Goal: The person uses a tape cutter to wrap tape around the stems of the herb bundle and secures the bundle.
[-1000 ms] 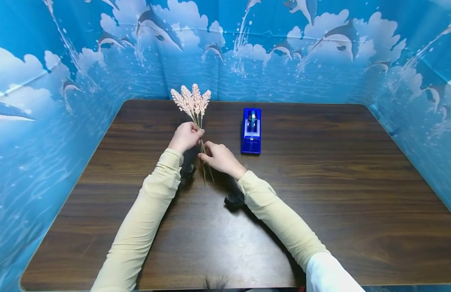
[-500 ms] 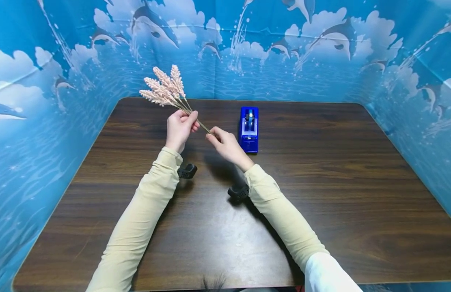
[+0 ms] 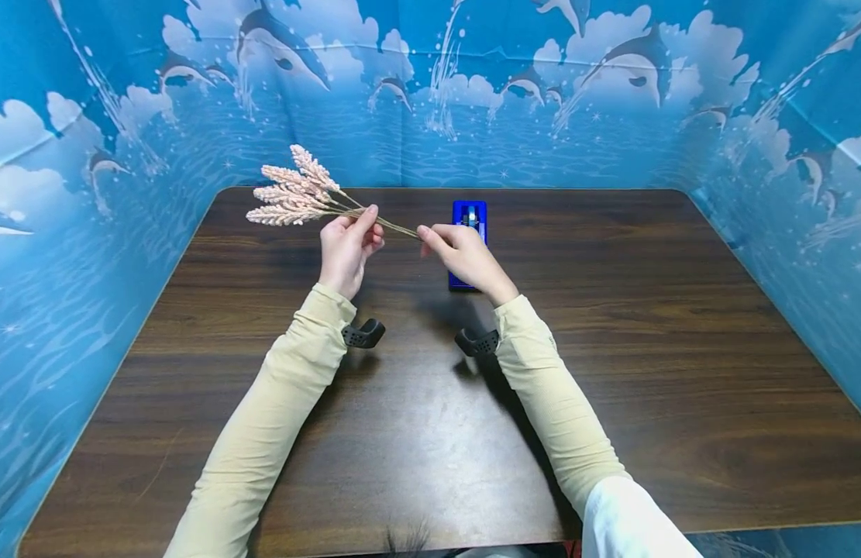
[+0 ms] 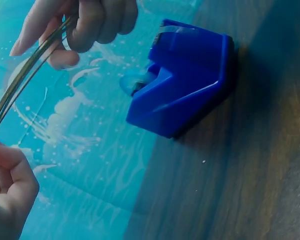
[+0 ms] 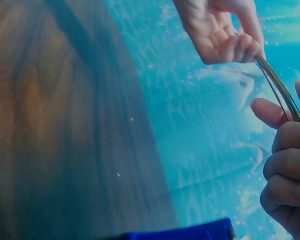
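Observation:
A bunch of artificial flower stems with pale pink, grain-like heads [image 3: 291,194] is held in the air above the far part of the table, heads pointing left. My left hand [image 3: 346,252] pinches the thin stems just below the heads. Farther down, the fingers and thumb of my right hand [image 3: 465,256] grip the stem ends. Between both hands the stems [image 4: 27,75] run slightly bent in the left wrist view. Behind my right hand stands a blue tape dispenser [image 4: 190,80], partly covered by that hand in the head view.
The dark wooden table [image 3: 653,349] spreads to both sides of the arms. A blue curtain with dolphins [image 3: 416,101] hangs behind it and along the sides. A black wrist camera [image 3: 363,334] sits under the left wrist, another black camera [image 3: 476,342] under the right.
The bunch has been lifted and tilted from nearly upright to almost level, heads swinging left. My right hand has moved up and right along with the stem ends, now in front of the dispenser.

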Motion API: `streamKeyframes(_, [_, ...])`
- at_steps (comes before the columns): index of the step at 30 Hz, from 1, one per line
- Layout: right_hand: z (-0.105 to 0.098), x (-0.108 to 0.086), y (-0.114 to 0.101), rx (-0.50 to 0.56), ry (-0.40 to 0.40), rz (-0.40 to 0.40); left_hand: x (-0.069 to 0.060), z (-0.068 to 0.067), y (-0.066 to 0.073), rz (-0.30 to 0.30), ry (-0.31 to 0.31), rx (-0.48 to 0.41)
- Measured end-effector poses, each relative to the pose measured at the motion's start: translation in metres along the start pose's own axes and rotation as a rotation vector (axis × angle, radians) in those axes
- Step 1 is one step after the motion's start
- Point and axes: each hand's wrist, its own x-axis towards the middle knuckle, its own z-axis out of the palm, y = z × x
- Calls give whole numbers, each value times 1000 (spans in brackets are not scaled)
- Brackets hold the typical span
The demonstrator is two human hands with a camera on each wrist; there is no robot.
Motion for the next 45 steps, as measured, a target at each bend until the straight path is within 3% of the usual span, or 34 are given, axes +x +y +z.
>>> streamKeyframes(5, [-12, 0, 4, 28, 35, 36, -3, 4, -3, -49, -52, -18])
streamKeyframes(8, [-19, 0, 7, 47, 12, 51, -4, 9, -5, -68, -87, -26])
streamKeyframes(15, [-43, -2, 17, 45, -242, 78, -8, 19, -11, -137, -200, -19])
streamKeyframes(19, [-58, -4, 20, 34, -297, 50, -8, 22, -11, -194, -286, 67])
streamKeyframes(22, [-64, -6, 21, 4, -276, 29, -7, 22, -5, -289, -410, 206])
streamKeyframes(25, [-67, -9, 21, -29, -268, 5, -8, 20, 6, -386, -634, 432])
streamKeyframes(26, [-68, -11, 21, -38, -272, -2, -9, 21, 10, -393, -717, 513])
streamKeyframes(28, [-69, -14, 24, -52, -286, -7, -12, 23, 18, -345, -861, 654])
streamKeyframes(30, [-71, -18, 29, -49, -305, 4, -16, 29, 26, -208, -929, 783])
streamKeyframes(33, [-75, -23, 40, -26, -329, 39, -21, 39, 34, 62, -874, 1028])
streamKeyframes(36, [-76, -26, 51, 36, -354, 77, -22, 46, 33, 227, -790, 1283])
streamKeyframes(39, [-74, -28, 59, 106, -383, 109, -19, 47, 20, 264, -789, 1429])
streamKeyframes(45, [-67, -30, 67, 117, -425, 117, -15, 40, -8, 238, -771, 1509])
